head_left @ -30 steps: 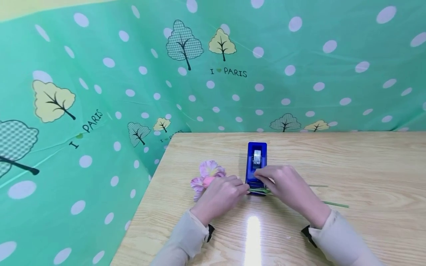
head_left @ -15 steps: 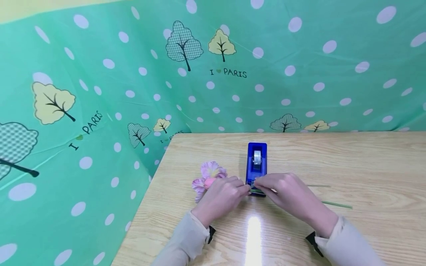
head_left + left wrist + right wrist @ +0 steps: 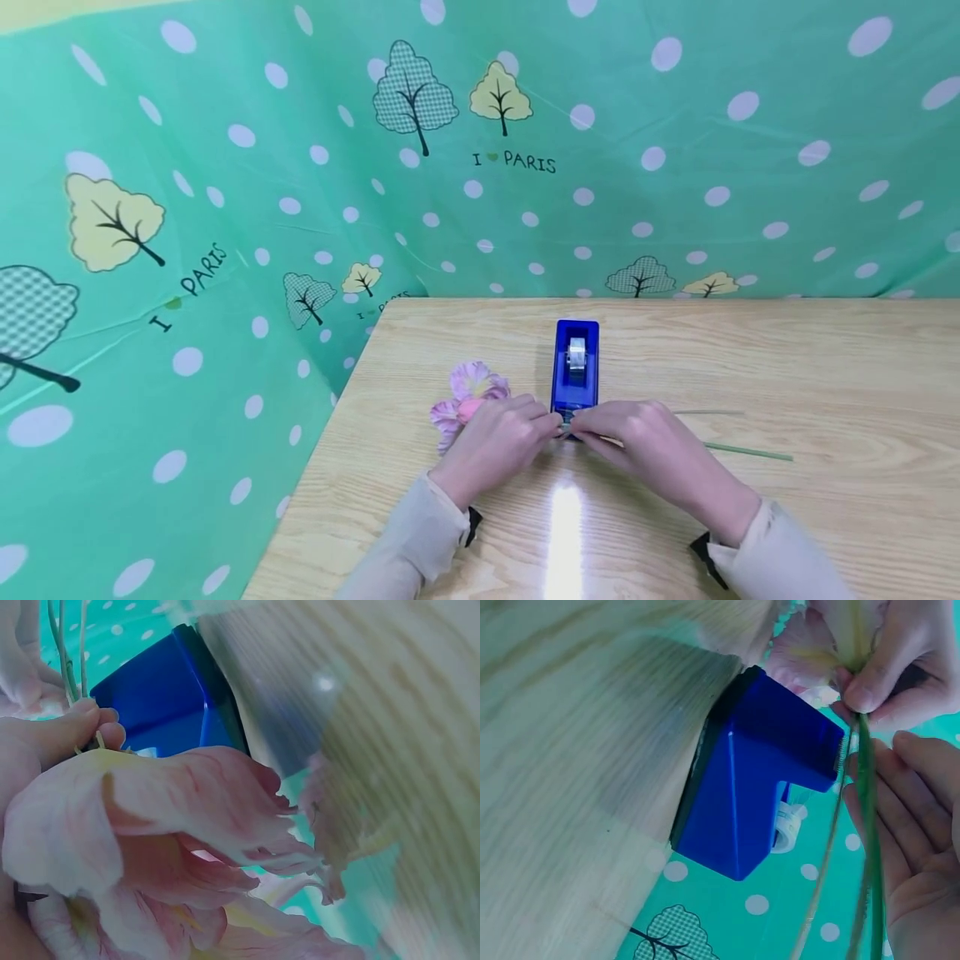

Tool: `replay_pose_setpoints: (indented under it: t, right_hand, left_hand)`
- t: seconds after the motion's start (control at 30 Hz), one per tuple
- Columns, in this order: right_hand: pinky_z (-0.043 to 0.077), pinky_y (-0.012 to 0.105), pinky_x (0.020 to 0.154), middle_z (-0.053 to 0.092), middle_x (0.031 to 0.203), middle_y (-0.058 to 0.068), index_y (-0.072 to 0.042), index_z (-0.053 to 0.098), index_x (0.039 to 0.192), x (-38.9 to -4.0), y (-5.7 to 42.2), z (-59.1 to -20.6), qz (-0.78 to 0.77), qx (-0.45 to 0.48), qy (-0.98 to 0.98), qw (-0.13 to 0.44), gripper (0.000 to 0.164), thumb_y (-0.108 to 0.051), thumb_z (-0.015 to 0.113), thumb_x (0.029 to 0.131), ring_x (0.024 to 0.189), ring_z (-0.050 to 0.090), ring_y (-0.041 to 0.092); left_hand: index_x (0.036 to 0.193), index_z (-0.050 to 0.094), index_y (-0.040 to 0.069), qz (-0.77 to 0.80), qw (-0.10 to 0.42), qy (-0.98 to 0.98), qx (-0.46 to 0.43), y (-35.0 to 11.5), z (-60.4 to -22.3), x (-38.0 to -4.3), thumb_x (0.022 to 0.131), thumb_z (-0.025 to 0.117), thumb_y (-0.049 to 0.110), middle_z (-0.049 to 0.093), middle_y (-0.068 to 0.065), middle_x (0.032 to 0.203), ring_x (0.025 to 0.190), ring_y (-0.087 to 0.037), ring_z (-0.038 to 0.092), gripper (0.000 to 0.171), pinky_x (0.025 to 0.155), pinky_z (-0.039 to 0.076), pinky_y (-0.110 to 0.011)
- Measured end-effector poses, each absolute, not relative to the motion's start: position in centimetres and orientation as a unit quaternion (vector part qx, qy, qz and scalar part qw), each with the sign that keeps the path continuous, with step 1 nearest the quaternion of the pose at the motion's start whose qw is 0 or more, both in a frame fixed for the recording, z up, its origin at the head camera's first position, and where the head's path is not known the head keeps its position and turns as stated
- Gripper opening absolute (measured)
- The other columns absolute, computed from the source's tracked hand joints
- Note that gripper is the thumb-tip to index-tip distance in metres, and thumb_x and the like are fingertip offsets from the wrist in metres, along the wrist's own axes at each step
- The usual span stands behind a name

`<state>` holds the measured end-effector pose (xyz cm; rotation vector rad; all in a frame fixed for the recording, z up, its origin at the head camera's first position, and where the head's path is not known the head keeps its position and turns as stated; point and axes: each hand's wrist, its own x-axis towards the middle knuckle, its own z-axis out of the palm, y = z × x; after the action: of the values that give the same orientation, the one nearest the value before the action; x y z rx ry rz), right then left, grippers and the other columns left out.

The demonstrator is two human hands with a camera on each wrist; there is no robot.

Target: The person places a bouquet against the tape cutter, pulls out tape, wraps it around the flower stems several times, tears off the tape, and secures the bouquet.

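Note:
My left hand [image 3: 497, 443] pinches the green stems of pink artificial flowers [image 3: 471, 381] just below the blossoms, in front of the blue tape dispenser [image 3: 560, 379]. The stems [image 3: 867, 817] run right, past my right hand [image 3: 651, 442], with their ends over the table. Right-hand thumb and fingertips are drawn together close to the left fingertips, at what looks like a short strip of clear tape [image 3: 566, 427]. In the right wrist view the other right fingers lie behind the stems; the tape itself cannot be made out there.
A roll of clear tape [image 3: 577, 354] sits in the dispenser, whose cutting end faces the hands. Under everything is a wood-grain table [image 3: 825, 367]. Green dotted cloth [image 3: 480, 225] hangs along the back and left edges.
My right hand has come down from above the dispenser's front and moved in beside the left fingertips at the stems. The left hand and blossoms have stayed nearly in place.

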<state>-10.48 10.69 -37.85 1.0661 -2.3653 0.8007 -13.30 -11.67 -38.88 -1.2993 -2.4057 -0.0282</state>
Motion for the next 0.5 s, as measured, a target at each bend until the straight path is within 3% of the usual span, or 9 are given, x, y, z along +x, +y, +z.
replay_pose_setpoints:
  t: [0.23,0.5]
  right_hand:
    - [0.059,0.024,0.076,0.076,0.094,-0.007,-0.014,0.077,0.095,-10.63,10.82,-38.05,0.27,0.393,-0.856,0.202,0.019,-0.004,0.08,0.079,0.086,0.072,0.007]
    - [0.06,0.031,0.079,0.075,0.102,-0.002,-0.014,0.078,0.095,-10.78,11.05,-37.91,0.238,0.417,-0.855,0.196,0.021,-0.007,0.083,0.076,0.09,0.072,0.014]
  left_hand:
    - [0.104,0.076,0.017,-0.018,0.202,-0.858,-0.471,-11.78,-38.77,-13.34,0.091,0.072,0.021,0.075,0.006,0.094,0.083,-0.005,0.068,0.014,0.077,0.055,-0.015]
    - [0.104,0.076,0.016,-0.038,0.195,-0.861,-0.468,-11.87,-38.6,-13.31,0.095,0.067,0.022,0.075,0.005,0.094,0.082,-0.005,0.068,0.015,0.075,0.055,-0.015]
